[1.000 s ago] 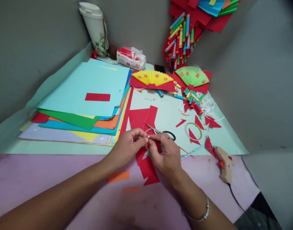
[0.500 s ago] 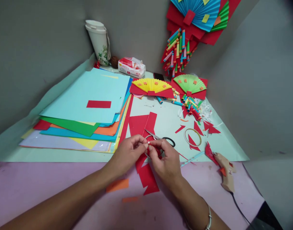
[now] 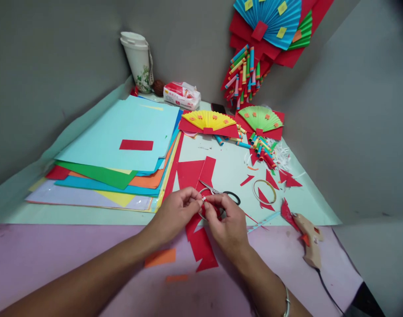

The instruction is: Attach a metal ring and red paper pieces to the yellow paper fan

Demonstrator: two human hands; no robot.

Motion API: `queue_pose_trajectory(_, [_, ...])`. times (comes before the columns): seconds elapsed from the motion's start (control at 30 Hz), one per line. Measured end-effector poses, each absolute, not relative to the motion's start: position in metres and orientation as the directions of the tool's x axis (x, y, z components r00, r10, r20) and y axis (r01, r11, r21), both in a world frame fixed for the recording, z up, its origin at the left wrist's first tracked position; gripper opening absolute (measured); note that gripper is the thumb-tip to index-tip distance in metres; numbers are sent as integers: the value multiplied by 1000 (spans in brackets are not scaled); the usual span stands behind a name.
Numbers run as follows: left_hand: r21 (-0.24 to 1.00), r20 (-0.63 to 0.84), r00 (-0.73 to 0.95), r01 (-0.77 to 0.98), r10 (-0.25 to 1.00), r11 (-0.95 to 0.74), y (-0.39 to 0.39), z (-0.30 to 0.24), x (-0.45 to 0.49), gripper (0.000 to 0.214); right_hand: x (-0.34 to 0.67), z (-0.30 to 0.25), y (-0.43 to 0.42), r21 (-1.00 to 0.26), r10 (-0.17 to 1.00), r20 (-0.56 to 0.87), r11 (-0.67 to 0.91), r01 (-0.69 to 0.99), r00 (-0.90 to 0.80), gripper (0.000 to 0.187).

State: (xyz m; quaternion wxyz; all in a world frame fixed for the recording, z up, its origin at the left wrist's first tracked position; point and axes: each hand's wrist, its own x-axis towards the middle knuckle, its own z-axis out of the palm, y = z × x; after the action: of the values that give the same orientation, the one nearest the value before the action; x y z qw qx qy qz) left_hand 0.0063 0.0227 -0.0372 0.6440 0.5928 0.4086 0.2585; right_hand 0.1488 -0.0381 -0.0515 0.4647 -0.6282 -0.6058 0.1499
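My left hand (image 3: pixel 175 215) and my right hand (image 3: pixel 230 229) meet at the fingertips, both pinched closed on a small white strip (image 3: pixel 203 199); its kind is too small to make out. Red material and a pale ring show behind and below the fingers, partly hidden. Scissors (image 3: pixel 232 196) with black handles lie just beyond my hands, blades partly spread and pointing left. Red paper pieces (image 3: pixel 191 172) spread out past the fingers. Another cut red paper scrap (image 3: pixel 204 250) lies under and in front of my hands.
Coloured paper sheets (image 3: pixel 122 119) are stacked at left. A glue gun (image 3: pixel 309 240) with a cord lies right, near a tape roll (image 3: pixel 273 190). Behind are a yellow fan (image 3: pixel 210 119), a green fan (image 3: pixel 261 118), a tissue pack (image 3: pixel 181 95) and a white cup (image 3: pixel 135 57).
My hands keep the same pinch on the white strip, with barely any finger movement. The whole view has shifted slightly, so things sit a little lower.
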Motion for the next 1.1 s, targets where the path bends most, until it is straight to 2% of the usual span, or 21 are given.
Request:
queue_pose_trajectory(0.53, [949,-210,519,314,829,43,24,-31,6,16,151,-48,-37,-787,917,333,141,600,221,8])
queue_pose_trajectory(1.1, [952,-232,535,297,813,76,25,-31,5,16,155,-53,-37,-681,904,394,166,713,167,8])
